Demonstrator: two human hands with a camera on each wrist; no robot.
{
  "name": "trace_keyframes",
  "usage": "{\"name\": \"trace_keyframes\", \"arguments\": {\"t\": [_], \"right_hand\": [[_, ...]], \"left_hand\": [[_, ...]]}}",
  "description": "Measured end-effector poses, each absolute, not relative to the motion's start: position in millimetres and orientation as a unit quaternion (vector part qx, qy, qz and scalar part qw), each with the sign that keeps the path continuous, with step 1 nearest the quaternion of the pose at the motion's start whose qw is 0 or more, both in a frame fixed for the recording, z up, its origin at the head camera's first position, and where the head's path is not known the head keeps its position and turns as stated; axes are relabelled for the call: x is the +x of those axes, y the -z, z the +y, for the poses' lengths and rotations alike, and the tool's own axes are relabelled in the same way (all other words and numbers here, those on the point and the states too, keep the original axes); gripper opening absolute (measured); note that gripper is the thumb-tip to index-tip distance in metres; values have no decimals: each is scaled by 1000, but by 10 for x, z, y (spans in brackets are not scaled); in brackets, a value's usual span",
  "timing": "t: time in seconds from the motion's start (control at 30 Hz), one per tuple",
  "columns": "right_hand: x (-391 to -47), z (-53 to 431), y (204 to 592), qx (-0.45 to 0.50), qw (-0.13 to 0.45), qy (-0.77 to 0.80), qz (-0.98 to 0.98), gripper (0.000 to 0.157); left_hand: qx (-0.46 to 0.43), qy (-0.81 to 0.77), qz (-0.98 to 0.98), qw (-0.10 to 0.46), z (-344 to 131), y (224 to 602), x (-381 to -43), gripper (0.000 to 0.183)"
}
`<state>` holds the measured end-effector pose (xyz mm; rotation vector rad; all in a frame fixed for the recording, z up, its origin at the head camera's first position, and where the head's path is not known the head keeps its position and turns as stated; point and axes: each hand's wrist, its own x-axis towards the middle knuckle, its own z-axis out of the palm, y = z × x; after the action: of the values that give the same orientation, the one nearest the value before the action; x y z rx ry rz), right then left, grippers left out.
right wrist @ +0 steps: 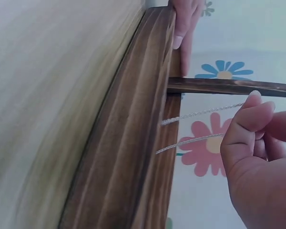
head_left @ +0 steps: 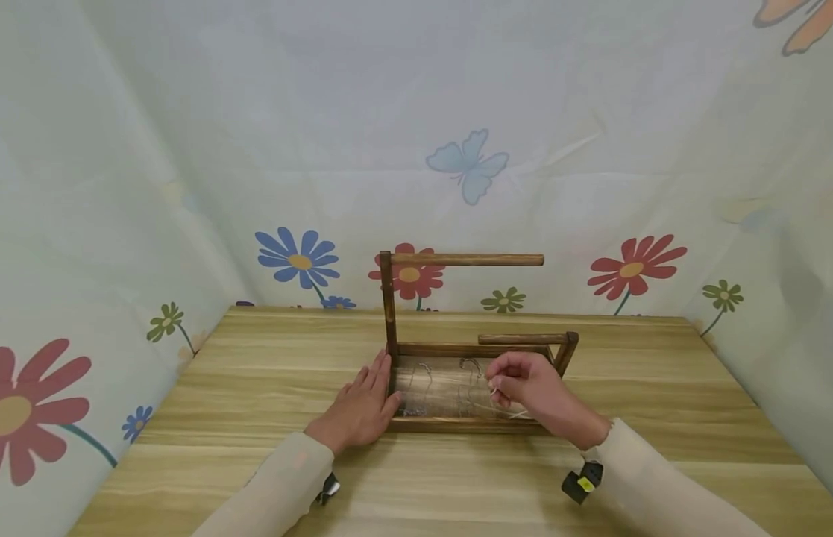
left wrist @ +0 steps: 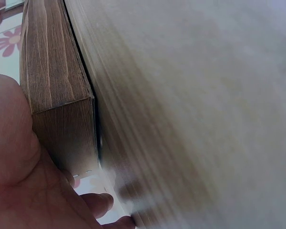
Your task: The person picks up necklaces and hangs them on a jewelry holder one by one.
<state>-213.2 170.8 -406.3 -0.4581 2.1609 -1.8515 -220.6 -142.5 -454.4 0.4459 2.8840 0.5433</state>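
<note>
A dark brown wooden tray (head_left: pixel 456 425) with bars above it stands on the table. My left hand (head_left: pixel 362 406) rests flat along its left end, fingers straight against the outer wall. Over the right part of the tray, my right hand (head_left: pixel 533 391) pinches a thin silver chain (right wrist: pixel 200 113) between thumb and fingertips. Two strands of it run from the fingers to the tray's front wall in the right wrist view; their far ends are hidden behind that wall. Other thin chains (head_left: pixel 413 411) lie on the tray floor at the left and middle.
A tall post (head_left: pixel 388 298) at the tray's left end carries a long bar (head_left: pixel 470 259) pointing right. At the right end, a shorter post (head_left: pixel 567 352) carries a lower bar (head_left: pixel 520 338) pointing left. A flower-printed curtain (head_left: pixel 362 149) hangs behind the wooden table (head_left: pixel 268 373).
</note>
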Motion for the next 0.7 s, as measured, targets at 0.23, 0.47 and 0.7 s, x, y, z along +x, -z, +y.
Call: {"name": "trace_keyframes", "arguments": {"t": [0.23, 0.47, 0.7], "right_hand": [[-2101, 1698, 3953, -166, 98, 605, 773, 10], [-2043, 1694, 3660, -207, 19, 476, 854, 4], [-2032, 1693, 3380, -217, -36, 397, 891, 9]], "left_hand": [[149, -185, 968, 85, -1430, 4552, -2207, 73], [150, -190, 966, 88, -1426, 4546, -2194, 74], [151, -189, 967, 82, -1430, 4538, -2199, 74]]}}
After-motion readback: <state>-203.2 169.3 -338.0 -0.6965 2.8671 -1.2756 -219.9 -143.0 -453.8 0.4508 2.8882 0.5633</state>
